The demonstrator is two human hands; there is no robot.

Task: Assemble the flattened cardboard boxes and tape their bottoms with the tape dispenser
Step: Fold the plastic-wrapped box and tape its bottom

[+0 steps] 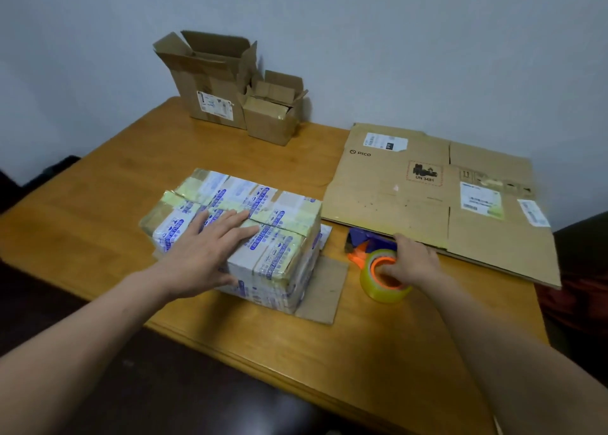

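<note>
While its bottom flaps are folded shut and facing up, the printed box [283, 210] sits upside down at the middle of the tabletop [98, 220], with its lower flaps splayed flat beneath it. The left hand [204, 253] lies on it with straight fingers, pressing along the centre seam. Old yellowish tape crosses the box, but I cannot tell whether the seam itself has a fresh strip; it looks unsealed. Just to the right, the right hand [414, 263] curls over the roll of the tape dispenser [371, 283], gripping it where it rests on the tabletop. Beyond that, a large flattened box [411, 204] lies unfolded, so it seems not yet started. At the far edge a tall box [210, 82] and a small box [273, 115] stand upright and open-topped, apparently done. By my reckoning, one box remains to tape and one to build.
</note>
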